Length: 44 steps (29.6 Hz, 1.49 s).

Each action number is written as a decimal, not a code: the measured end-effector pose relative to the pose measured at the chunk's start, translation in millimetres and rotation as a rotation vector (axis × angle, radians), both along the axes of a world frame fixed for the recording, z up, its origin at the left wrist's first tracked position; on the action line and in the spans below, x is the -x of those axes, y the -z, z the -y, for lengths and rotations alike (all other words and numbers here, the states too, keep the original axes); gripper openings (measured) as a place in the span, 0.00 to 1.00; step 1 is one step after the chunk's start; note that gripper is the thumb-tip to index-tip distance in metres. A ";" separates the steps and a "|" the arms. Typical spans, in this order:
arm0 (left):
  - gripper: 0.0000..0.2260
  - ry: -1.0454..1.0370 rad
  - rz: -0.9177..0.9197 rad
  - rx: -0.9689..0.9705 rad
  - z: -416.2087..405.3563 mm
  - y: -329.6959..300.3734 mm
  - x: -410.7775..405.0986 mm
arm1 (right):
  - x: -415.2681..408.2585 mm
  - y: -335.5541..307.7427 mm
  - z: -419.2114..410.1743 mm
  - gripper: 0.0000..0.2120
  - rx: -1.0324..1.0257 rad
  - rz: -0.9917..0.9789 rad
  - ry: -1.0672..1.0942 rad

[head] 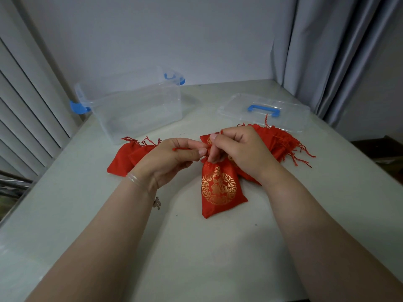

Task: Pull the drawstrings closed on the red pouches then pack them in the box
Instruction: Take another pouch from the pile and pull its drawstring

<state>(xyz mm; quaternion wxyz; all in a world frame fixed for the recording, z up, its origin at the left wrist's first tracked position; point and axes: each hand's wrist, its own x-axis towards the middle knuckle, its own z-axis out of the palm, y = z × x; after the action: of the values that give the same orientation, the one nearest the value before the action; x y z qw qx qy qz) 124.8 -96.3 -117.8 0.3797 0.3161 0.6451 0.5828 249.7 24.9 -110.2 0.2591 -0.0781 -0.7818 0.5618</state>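
Note:
A red pouch (220, 190) with a gold round pattern lies in the middle of the table, its neck gathered under my fingers. My left hand (172, 160) pinches one red drawstring, which runs across its fingers. My right hand (237, 151) pinches the other string at the pouch's neck. Two red pouches (124, 158) with tied necks lie at the left, partly behind my left hand. A pile of several red pouches (281, 142) with loose strings lies behind my right hand. The clear plastic box (139, 107) with blue latches stands open at the back left.
The box's clear lid (266, 110) with a blue handle lies flat at the back right. A grey curtain (340, 53) hangs at the right, and white slats (26, 101) line the left. The white table (185, 247) ends at a wall behind.

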 end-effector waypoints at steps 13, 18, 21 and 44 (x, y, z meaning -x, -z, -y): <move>0.07 -0.053 -0.411 -0.176 -6.2 1.3 -12.3 | -6.3 -5.7 -9.2 0.18 -0.075 -0.041 0.212; 0.07 -0.098 -0.864 -0.254 -9.5 10.9 -11.1 | 1.7 3.6 -13.7 0.05 -0.144 0.115 0.185; 0.06 -0.136 -1.159 -0.312 -10.2 16.2 -10.5 | 1.6 2.9 -16.9 0.05 -0.100 0.149 0.146; 0.09 -0.251 -1.418 -0.209 -8.1 15.4 1.5 | 4.4 8.0 -21.9 0.05 0.033 0.234 0.073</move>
<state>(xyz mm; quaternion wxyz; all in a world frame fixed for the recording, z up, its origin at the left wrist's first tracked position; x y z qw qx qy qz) 123.3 -88.2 -133.3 -0.2318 0.5760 0.7084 0.3357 245.2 46.8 -118.2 0.1850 -0.1761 -0.7939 0.5518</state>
